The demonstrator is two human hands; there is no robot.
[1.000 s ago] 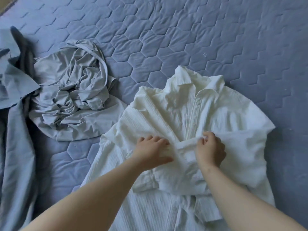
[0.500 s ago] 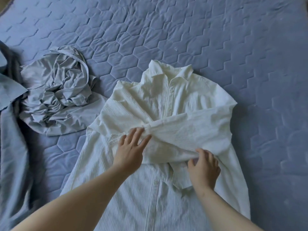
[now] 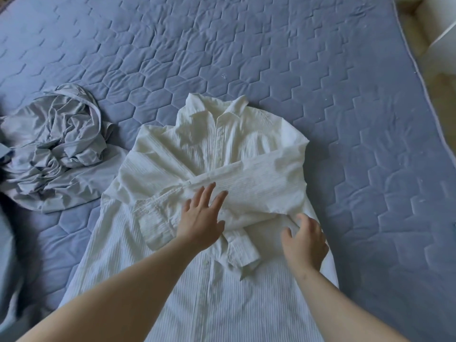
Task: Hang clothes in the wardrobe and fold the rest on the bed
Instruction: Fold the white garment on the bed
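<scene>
A white ribbed button-up shirt (image 3: 222, 149) lies face up on the blue quilted bed (image 3: 271, 58), collar away from me. Both sleeves are folded across its chest, the cuffs crossing near the middle. My left hand (image 3: 201, 218) lies flat on the folded sleeves with fingers straight and spread. My right hand (image 3: 304, 240) hovers over the shirt's right side below the folded sleeve, fingers loosely curled, holding nothing.
A crumpled grey garment (image 3: 54, 149) sits in a heap left of the shirt. More grey-blue cloth (image 3: 7, 255) trails down the left edge. The bed's right edge (image 3: 419, 77) runs beside a pale floor and white furniture (image 3: 441, 33).
My left hand flattened onto the crossed sleeves. My right hand let go of the sleeve edge it pinched and moved right. The view drifted, so the shirt sits more centred.
</scene>
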